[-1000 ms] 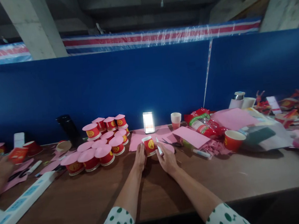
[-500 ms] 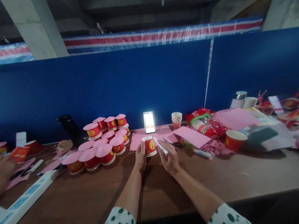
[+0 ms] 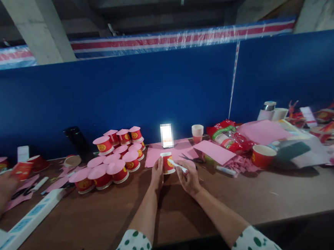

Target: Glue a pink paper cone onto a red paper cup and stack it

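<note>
My left hand (image 3: pixel 157 175) grips the side of a small red paper cup (image 3: pixel 167 163) that stands upside down on the brown table (image 3: pixel 173 205). My right hand (image 3: pixel 189 177) is closed on a white pen-like stick (image 3: pixel 177 165), whose tip touches the cup's right side. Pink paper sheets (image 3: pixel 171 151) lie just behind the cup. Black scissors (image 3: pixel 193 159) rest to the right of my right hand.
A pile of red cups with pink lids (image 3: pixel 114 160) sits to the left, with a black flask (image 3: pixel 75 142) behind. A lit phone (image 3: pixel 166 135) leans on the blue partition (image 3: pixel 141 92). Another person's hand (image 3: pixel 0 186) works at far left near a white power strip (image 3: pixel 24 224). Red bag (image 3: pixel 227 137) and open red cup (image 3: pixel 262 154) lie right.
My right hand has tilted the white stick from upright toward the left, bringing its tip onto the cup. My left hand stays on the cup.
</note>
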The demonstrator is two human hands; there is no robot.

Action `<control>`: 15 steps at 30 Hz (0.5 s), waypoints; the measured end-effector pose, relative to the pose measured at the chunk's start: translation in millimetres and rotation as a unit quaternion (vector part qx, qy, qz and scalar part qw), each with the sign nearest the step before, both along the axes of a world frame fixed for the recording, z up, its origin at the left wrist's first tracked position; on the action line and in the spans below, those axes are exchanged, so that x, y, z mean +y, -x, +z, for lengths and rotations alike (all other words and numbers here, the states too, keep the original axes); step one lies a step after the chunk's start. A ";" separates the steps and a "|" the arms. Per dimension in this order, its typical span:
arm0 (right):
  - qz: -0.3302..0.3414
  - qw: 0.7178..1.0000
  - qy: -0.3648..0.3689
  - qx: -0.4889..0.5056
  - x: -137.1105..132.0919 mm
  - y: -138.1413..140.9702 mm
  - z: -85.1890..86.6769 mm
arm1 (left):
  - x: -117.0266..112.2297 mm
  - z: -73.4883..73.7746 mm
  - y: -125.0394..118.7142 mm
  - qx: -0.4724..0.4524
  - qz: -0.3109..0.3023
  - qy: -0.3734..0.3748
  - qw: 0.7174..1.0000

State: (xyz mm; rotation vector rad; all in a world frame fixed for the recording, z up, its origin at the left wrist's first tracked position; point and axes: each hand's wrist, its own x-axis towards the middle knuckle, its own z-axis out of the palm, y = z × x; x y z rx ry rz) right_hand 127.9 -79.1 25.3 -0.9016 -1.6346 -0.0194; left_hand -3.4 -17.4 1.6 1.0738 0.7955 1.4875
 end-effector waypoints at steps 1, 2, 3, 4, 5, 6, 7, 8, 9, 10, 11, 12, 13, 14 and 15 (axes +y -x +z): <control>0.005 1.000 0.004 0.000 0.5 0.3 -0.8 | 0.5 -0.5 -0.1 0.000 0.000 -0.002 1.000; 0.010 1.000 0.008 0.000 1.1 0.5 -1.6 | 0.9 -1.0 -0.1 0.001 0.001 -0.004 1.000; 0.014 1.000 0.012 -0.001 1.6 0.8 -2.4 | 1.3 -1.4 -0.1 0.001 0.002 -0.005 1.000; 0.018 1.000 0.015 -0.002 2.1 1.0 -3.1 | 1.6 -1.8 0.0 0.001 0.003 -0.006 1.000; 0.019 1.000 0.016 -0.003 2.5 1.2 -3.6 | 1.8 -2.1 0.2 0.001 0.003 -0.008 1.000; 0.019 1.000 0.017 -0.003 2.8 1.3 -4.0 | 1.8 -2.3 0.3 0.002 0.002 -0.009 1.000; 0.018 1.000 0.018 -0.002 2.9 1.4 -4.2 | 1.7 -2.2 0.5 0.002 0.001 -0.010 1.000; 0.016 1.000 0.021 -0.001 3.0 1.4 -4.3 | 1.4 -2.1 0.7 0.003 -0.001 -0.011 1.000; 0.016 1.000 0.023 0.000 2.9 1.4 -4.2 | 1.1 -1.9 0.8 0.003 -0.003 -0.012 1.000; 0.016 1.000 0.025 -0.001 2.7 1.3 -4.1 | 0.7 -1.6 0.8 0.002 -0.004 -0.013 1.000; 0.017 1.000 0.027 -0.002 2.5 1.3 -3.8 | 0.4 -1.3 0.8 0.001 -0.004 -0.013 1.000; 0.016 0.999 0.027 -0.003 2.3 1.2 -3.6 | 0.2 -1.1 0.8 0.000 -0.004 -0.013 1.000; 0.015 1.000 0.026 -0.003 2.1 1.1 -3.4 | 0.0 -1.0 0.7 -0.001 -0.004 -0.013 1.000; 0.013 1.000 0.025 -0.003 2.0 1.1 -3.2 | -0.1 -0.9 0.6 -0.002 -0.004 -0.013 1.000; 0.010 1.000 0.024 -0.003 2.0 1.1 -3.2 | -0.1 -0.8 0.5 -0.003 -0.005 -0.012 1.000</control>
